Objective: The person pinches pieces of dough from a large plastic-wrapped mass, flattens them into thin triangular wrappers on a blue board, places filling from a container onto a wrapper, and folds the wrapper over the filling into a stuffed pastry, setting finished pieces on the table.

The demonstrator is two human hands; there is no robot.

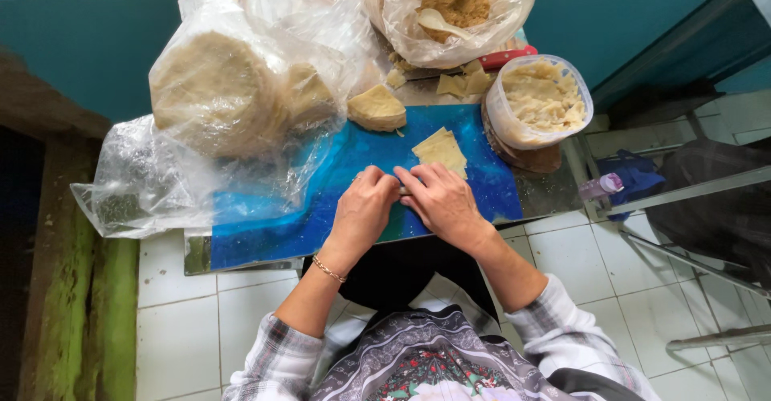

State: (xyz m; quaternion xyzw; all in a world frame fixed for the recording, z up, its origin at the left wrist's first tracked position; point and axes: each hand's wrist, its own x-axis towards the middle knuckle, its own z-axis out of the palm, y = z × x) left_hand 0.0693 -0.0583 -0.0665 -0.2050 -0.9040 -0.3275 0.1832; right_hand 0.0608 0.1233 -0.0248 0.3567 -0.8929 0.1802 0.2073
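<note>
**Two hands pressed together over a small piece on a blue tabletop**

The left hand [363, 208] and the right hand [441, 202] meet fingertip to fingertip at the middle of the tabletop [265, 232], which is covered with a glossy blue sheet mottled in lighter and greener patches. Both hands are curled palm-down with the fingers bent inward, pinching something small between them; it is almost wholly hidden, so what it is cannot be told. A thin chain bracelet [328, 268] circles the left wrist, and a ring sits on one finger of that hand.

Just beyond the right fingers lies a small stack of thin square dough wrappers [440, 150], pale yellow, flat and soft-edged. Farther back and to the left rests a folded, rounded wedge of dough [377, 109] with a matte surface. At the left, a crinkled clear plastic bag [161, 176] spills over the table's edge and holds a tall round stack of wrappers [213, 92]. At the back stands a second clear bag [450, 8] of crumbly tan filling. To the right, a round translucent plastic tub [538, 100] is filled with pale, lumpy folded pieces. More cut wrapper scraps [462, 82] lie between the tub and the back bag, on bare metal.
</note>
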